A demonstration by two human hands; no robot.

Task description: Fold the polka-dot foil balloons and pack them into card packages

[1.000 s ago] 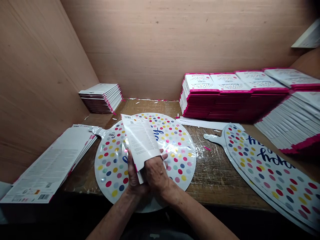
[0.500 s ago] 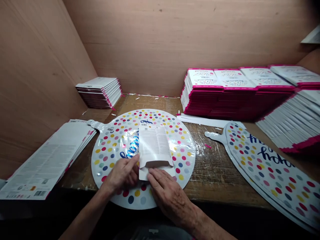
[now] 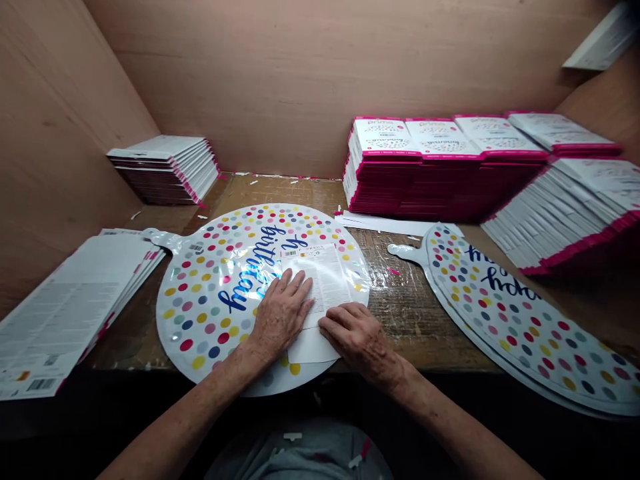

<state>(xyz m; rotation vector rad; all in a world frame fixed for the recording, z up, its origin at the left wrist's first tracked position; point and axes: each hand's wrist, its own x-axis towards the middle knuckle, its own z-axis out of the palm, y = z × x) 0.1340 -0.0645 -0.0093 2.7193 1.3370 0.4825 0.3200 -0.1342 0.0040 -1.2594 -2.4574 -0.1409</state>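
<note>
A white printed card envelope [image 3: 325, 280] lies flat on a round foil balloon [image 3: 205, 293] with coloured dots and blue "birthday" lettering. Its plain lower flap [image 3: 310, 347] points toward me. My left hand [image 3: 283, 310] rests palm down on the envelope's left side, fingers stretched out. At the right end of the fold line, my right hand [image 3: 357, 337] has its fingers bent and pressed together on the envelope's edge; the fingertips are partly hidden.
Unfolded printed cards [image 3: 65, 293] lie at the left, with a stack of folded envelopes [image 3: 165, 167] behind. Pink-edged packets [image 3: 430, 167] stand at the back right. More dotted balloons [image 3: 520, 320] overlap the right front edge. Paper strips [image 3: 385, 223] and scraps lie on the brown tabletop [image 3: 400, 307].
My left hand has moved from beside the envelope onto it and spread flat. My right hand has shifted to the envelope's right edge. The envelope's mouth, gaping before, now lies flat.
</note>
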